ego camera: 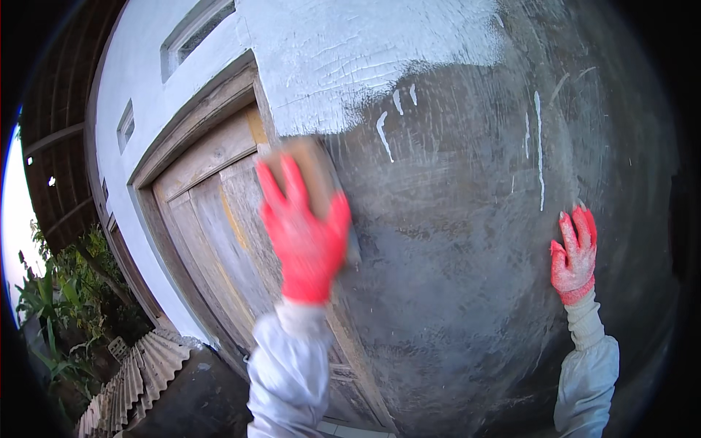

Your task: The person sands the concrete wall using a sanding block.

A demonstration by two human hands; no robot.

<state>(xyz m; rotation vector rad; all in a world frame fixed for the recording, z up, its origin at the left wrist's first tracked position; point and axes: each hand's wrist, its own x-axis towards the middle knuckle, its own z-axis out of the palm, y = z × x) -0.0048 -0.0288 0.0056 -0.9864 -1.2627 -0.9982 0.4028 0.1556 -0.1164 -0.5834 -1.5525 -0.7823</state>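
Note:
My left hand [308, 241], in a red-coated glove, spreads its fingers over a flat tan board [316, 172] and grips it. Motion blurs both, and the palm covers part of the board. It is held at the right side of the wooden door frame [350, 328], where the frame meets the grey plastered wall [454, 263]. My right hand [574, 254] wears a matching glove dusted with white. Its fingers are apart, flat against the wall, with nothing in them.
White paint [339, 60] covers the upper wall, ending in a ragged edge with drips below. A weathered wooden door [219, 219] stands left under small vent openings [200, 33]. Corrugated roofing sheets [142, 372] and plants [65, 301] lie at lower left.

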